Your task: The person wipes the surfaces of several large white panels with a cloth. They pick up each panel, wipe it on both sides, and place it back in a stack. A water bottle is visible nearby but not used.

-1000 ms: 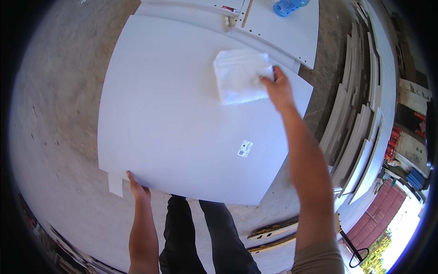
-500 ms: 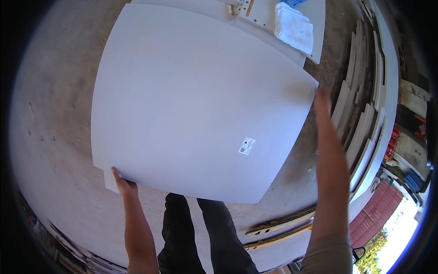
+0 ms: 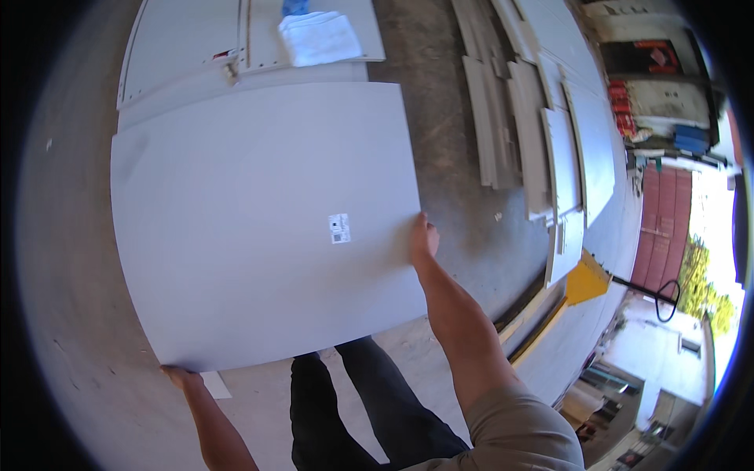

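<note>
A large white panel (image 3: 236,180) with a small printed label (image 3: 339,228) spans the space in front of me. My left hand (image 3: 183,377) grips its near left corner, thumb on the face and the other fingers hidden under the edge. On the right edge, my right hand (image 3: 424,238) is closed round the board, its fingers partly hidden. Just beyond the far edge lie other white boards (image 3: 181,47), with a folded white cloth (image 3: 320,38) and a blue cloth (image 3: 295,7) on them.
Stacks of long white boards (image 3: 538,149) lie on the floor to the right. A yellow pallet jack (image 3: 587,280) with a black handle stands at the lower right. A small white piece (image 3: 216,385) shows below the panel's near edge. Red and blue items line the far right.
The panel has turned, and its label now sits further left. My right hand has come nearer and leftward with its edge; my left hand has moved down and left. My view has swung right.
</note>
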Available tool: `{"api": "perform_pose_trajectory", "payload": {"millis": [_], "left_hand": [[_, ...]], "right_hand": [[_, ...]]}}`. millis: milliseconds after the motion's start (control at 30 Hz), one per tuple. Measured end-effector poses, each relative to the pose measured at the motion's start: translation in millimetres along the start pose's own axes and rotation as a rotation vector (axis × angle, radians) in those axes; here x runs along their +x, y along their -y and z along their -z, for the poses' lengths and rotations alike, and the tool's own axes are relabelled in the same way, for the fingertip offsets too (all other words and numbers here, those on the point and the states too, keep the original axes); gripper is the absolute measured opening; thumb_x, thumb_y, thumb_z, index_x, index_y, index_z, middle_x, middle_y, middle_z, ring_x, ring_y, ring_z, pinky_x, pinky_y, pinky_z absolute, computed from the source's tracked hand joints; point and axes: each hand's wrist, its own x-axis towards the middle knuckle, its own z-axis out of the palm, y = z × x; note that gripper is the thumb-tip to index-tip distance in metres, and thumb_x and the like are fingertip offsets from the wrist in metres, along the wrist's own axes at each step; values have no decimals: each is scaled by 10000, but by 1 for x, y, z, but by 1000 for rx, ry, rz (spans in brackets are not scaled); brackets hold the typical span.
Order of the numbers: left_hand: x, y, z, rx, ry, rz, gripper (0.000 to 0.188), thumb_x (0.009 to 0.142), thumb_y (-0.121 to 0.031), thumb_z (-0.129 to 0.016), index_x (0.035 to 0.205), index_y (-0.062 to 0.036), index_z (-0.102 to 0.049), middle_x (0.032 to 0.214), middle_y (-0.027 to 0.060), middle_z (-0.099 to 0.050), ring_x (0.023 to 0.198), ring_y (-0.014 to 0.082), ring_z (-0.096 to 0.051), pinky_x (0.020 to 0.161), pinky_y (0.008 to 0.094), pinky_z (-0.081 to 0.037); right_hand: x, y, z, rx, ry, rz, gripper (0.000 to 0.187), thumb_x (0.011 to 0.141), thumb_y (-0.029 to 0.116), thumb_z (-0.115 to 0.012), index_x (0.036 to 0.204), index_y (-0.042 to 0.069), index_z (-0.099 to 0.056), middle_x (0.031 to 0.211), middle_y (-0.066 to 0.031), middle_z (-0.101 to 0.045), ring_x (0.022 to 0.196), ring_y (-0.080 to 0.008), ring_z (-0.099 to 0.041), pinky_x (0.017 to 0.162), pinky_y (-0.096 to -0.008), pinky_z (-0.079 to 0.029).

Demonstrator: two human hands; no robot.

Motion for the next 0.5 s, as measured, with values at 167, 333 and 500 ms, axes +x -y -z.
{"api": "perform_pose_trajectory", "payload": {"millis": [167,333,500], "left_hand": [[-51,-24,24,-54,90,-8,737,1000,-629,-296,1504,-95,-356,1574,125,-329,1425,327,-333,1161,493,-288],[-158,-100,90,-17,144,38,667,1017,-557,-289,1477,-86,-399,1544,121,-372,1394,324,-377,1131,491,-330],[-234,-159,118,113,471,94,456,930,-378,-398,1171,-42,-591,1007,71,-612,797,198,-526,679,380,-445]], "right_hand": [[-33,-32,85,31,21,-35,679,944,569,-368,1133,3,-692,1153,-261,-660,1134,-442,-591,988,-489,-442],[-68,-139,166,332,-65,-78,615,937,511,-469,1102,-41,-684,1064,-280,-679,1063,-427,-629,921,-444,-460],[-85,-235,303,468,-189,-93,604,985,427,-424,972,-139,-637,861,-263,-671,801,-287,-585,807,-477,-441]]}}
